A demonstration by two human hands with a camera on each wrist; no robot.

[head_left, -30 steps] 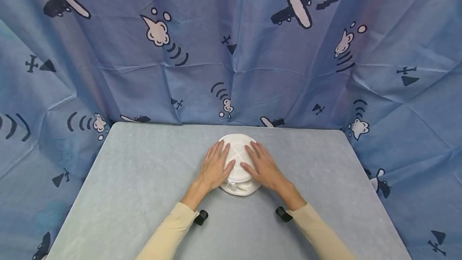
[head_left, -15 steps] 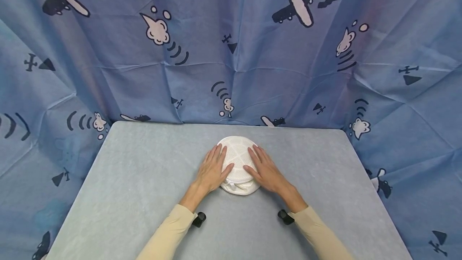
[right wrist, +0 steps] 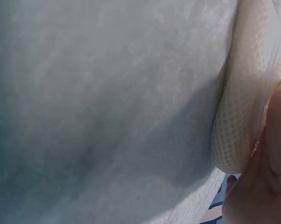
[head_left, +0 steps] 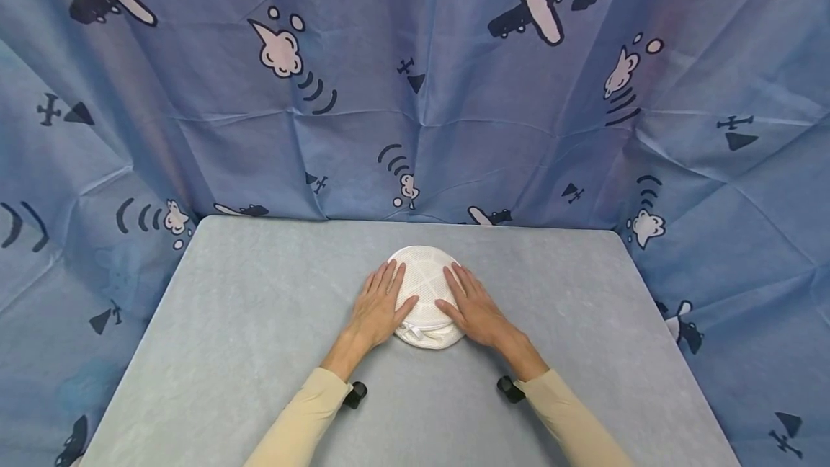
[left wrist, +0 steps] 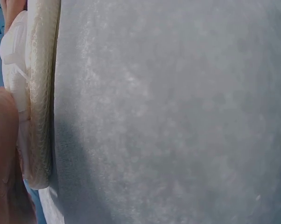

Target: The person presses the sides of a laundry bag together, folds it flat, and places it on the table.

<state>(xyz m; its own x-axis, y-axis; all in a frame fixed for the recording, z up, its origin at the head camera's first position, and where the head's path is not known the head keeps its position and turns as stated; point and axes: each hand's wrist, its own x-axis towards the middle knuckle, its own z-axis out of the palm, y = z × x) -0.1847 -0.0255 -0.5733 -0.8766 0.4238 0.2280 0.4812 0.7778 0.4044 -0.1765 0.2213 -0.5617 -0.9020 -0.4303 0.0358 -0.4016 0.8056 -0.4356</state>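
Note:
A round white mesh laundry bag [head_left: 424, 287] lies flattened on the table, with a zip running along its near side. My left hand [head_left: 377, 306] rests on the bag's left side, fingers extended toward the far rim and thumb pointing inward. On the opposite side my right hand [head_left: 478, 308] lies the same way, its thumb apart from the left one. In the left wrist view, a white zip pull tab [left wrist: 10, 58] shows on the bag's side, above the bulging lower mesh. The right wrist view shows the rounded mesh edge [right wrist: 236, 126] low against the table, beside the hand.
The bag lies on a pale grey-blue table [head_left: 259, 308] with rounded far corners. A blue curtain [head_left: 363, 92] printed with airplanes hangs behind the table and along both sides. Dark wrist cameras [head_left: 510, 388] sit under the beige sleeves [head_left: 301, 416].
Both hands have drawn slightly toward the person on top of the bag. The bag looks a little flatter, and its far rim has come slightly nearer.

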